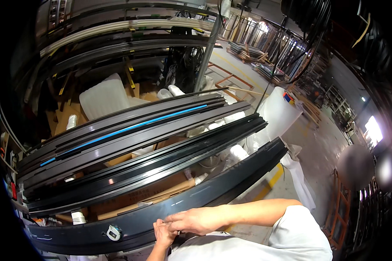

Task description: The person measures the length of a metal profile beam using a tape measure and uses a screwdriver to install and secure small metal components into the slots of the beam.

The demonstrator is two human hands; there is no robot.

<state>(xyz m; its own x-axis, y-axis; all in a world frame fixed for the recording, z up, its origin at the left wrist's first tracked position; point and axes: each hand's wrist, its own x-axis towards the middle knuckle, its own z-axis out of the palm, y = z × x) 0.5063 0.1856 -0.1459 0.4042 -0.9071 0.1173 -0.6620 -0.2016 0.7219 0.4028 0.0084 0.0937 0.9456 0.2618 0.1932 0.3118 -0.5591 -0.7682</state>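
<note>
My left hand and my right hand meet close to my body, over the near edge of a long dark grey metal profile. The right hand's fingers reach across the left one's fingertips. Both hands look closed, and whatever may be between the fingers is hidden. A small white and dark tape measure lies on the profile, to the left of my hands and apart from them.
Beyond lie black profiles and grey profiles, one with a blue strip. Cardboard shows underneath. A rack holds long profiles behind. White foam wrap stands by the far ends, beside the floor's yellow line.
</note>
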